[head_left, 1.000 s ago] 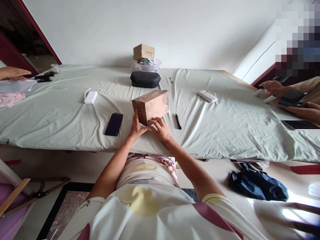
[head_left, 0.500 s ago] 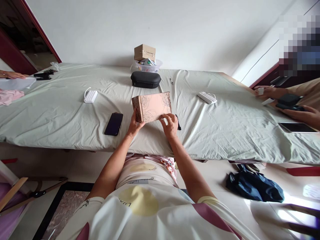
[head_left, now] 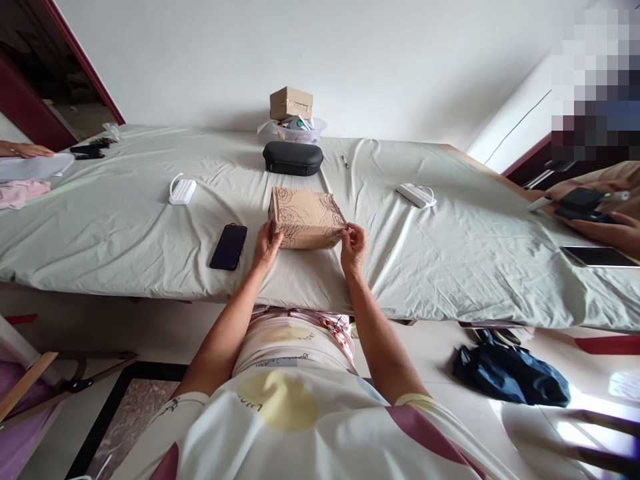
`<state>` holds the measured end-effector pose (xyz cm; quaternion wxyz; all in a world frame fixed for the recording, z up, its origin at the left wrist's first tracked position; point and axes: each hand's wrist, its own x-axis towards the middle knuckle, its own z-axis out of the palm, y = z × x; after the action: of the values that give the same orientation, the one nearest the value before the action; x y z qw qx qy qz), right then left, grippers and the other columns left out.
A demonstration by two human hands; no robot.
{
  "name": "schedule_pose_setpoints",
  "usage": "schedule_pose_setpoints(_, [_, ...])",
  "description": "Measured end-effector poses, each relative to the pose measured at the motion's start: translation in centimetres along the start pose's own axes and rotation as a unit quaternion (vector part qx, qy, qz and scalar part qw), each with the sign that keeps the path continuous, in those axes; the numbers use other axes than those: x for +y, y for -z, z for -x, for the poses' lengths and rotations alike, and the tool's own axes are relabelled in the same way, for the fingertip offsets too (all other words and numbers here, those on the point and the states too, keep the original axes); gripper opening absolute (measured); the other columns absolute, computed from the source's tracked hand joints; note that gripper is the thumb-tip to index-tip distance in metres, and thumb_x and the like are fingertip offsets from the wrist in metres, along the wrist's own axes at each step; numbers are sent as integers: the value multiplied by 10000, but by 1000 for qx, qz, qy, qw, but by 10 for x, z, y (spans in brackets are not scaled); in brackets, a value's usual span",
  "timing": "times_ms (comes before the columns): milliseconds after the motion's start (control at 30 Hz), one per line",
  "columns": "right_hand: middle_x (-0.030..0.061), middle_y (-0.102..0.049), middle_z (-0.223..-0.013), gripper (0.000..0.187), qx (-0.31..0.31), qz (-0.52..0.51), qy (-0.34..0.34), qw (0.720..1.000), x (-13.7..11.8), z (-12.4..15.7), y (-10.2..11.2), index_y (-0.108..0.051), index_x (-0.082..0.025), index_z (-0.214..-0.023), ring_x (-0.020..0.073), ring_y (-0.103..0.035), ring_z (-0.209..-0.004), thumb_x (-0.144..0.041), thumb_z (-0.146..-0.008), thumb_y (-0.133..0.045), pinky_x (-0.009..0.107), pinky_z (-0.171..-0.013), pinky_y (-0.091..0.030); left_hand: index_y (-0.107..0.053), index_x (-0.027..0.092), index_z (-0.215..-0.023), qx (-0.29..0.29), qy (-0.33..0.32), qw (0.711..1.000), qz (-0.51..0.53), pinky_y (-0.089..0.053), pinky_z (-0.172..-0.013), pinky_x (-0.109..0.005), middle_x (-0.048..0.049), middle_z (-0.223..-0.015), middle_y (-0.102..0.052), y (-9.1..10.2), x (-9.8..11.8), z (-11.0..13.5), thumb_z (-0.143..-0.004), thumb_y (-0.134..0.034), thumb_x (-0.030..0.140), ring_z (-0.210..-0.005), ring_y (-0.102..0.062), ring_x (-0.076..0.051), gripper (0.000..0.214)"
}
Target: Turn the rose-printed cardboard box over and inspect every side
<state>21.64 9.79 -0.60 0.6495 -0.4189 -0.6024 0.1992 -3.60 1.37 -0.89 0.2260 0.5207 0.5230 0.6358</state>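
Observation:
A brown cardboard box (head_left: 311,210) with dark scribbled loops on its faces is between my two hands at the near middle of the table. My left hand (head_left: 267,247) grips its left end, thumb on the near face. At the near right corner, the fingers of my right hand (head_left: 354,247) are pinched on the box edge. A dark phone (head_left: 229,247) lies left of my left hand. Beyond the box rests a black zip case (head_left: 293,159).
White devices with looped cords, one at left (head_left: 183,191) and one at right (head_left: 417,195), lie on the cloth-covered table (head_left: 125,247). At the back, a small carton (head_left: 291,103) sits on a clear plastic basket (head_left: 300,133). A co-worker's hands (head_left: 595,217) hold a black object at right; another person's hand (head_left: 30,149) shows at left.
The box has turned, so its scribbled near side now shows. My right hand has shifted right to the box's corner. The black item beside it is out of sight.

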Motion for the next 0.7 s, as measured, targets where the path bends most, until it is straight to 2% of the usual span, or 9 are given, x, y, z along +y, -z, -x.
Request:
schedule_pose_setpoints(100, [-16,-588,-823,360,-8,-17,-9,1000,1,-3,1,-657,-250,-1133,153,-613,-751,-567,-974,-593,301,-733,-550,-614,233,-1473,-7,6,1000,0,-670,-683,-319,-165,-1438,-639,-2,3,0,-958,-615,756,-1200,-700,-324,734])
schedule_pose_setpoints(167, [-22,-572,-808,368,-11,-24,-11,1000,1,-3,1,-657,-249,-1126,149,-598,-734,-579,-970,-605,297,-722,-540,-614,248,-1469,-5,14,1000,6,-643,-616,-276,-148,-1393,-664,-3,4,1,-971,-590,757,-1149,-714,-303,713])
schedule_pose_setpoints(300, [-8,-610,-830,404,-28,-46,-16,998,-4,1,-2,-666,-248,-1154,159,-613,-753,-599,-955,-643,298,-705,-538,-645,225,-1436,25,39,999,17,-650,-605,-303,-159,-1313,-693,-3,2,0,-994,-554,744,-1037,-732,-282,688])
schedule_pose_setpoints(467, [13,-679,-869,504,-114,-29,-28,993,-12,7,-3,-698,-236,-1153,156,-612,-722,-685,-927,-664,312,-699,-563,-693,163,-1267,76,97,992,4,-668,-591,-362,-164,-1129,-716,3,-6,-6,-1014,-421,798,-887,-737,-266,735])
schedule_pose_setpoints(600, [51,-715,-1016,556,-162,-36,-22,986,-14,9,-1,-700,-245,-1198,175,-660,-781,-726,-924,-646,319,-682,-584,-675,166,-1230,112,96,989,-3,-645,-546,-319,-143,-1096,-704,5,-9,-8,-1016,-367,818,-843,-731,-229,752])
schedule_pose_setpoints(700, [90,-732,-1139,579,-193,-19,29,981,-14,8,0,-689,-254,-1297,232,-708,-938,-693,-918,-678,373,-774,-611,-656,193,-1192,144,91,985,-11,-608,-511,-255,-98,-1041,-690,5,-12,-9,-1001,-333,850,-782,-716,-182,756])
